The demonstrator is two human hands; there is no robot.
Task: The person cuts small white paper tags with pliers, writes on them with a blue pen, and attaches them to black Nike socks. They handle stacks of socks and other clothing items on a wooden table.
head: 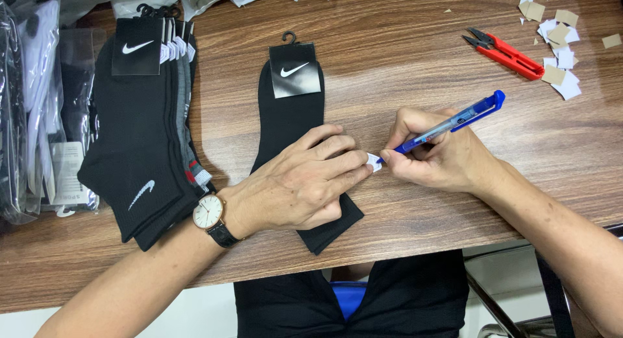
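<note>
Pinning white label [373,161] on black sock [289,111]

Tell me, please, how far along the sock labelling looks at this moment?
Looks done: a stack of socks lies aside, paper scraps beside the red snips. In hand: the left hand pins a small white tag on one black sock while the right hand writes with a blue pen. What remains isn't visible.

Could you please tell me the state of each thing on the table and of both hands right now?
left hand: flat, pressing the black sock
black sock: flat, hang tag on
white sticker: pinched at the fingertips, on the sock's edge
right hand: gripping the blue pen
blue pen: tip on the sticker
red snips: lying unused
sock stack: tagged, fanned
paper scraps: scattered
</note>
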